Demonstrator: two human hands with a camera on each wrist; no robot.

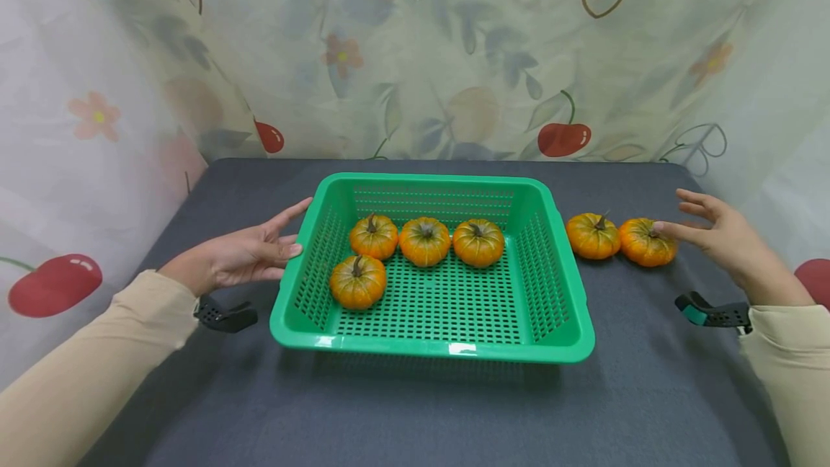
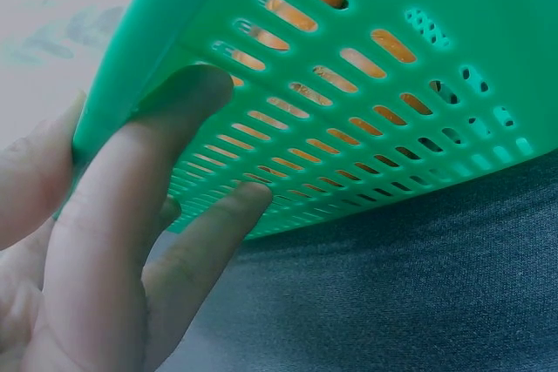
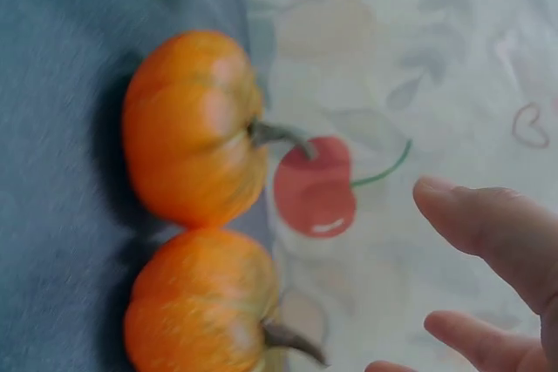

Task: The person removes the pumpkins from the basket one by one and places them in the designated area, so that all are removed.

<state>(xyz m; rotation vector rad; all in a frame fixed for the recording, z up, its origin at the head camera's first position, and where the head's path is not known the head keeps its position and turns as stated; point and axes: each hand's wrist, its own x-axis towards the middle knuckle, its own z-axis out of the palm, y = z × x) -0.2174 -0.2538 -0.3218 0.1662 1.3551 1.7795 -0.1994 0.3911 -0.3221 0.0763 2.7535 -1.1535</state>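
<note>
Green basket [image 1: 431, 352] touching the straight-fingered left hand [image 1: 241, 254], the spread right hand [image 1: 729, 236] hovered by the rightmost pumpkin [image 1: 642, 247], pickup seemingly needing a pinch.

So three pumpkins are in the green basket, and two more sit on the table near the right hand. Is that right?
Not quite: the head view shows four pumpkins in the green basket, not three. Two more do sit on the table near the right hand.

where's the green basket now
In the head view, the green basket sits centrally on the table, between the left hand and two pumpkins on its right.
</note>
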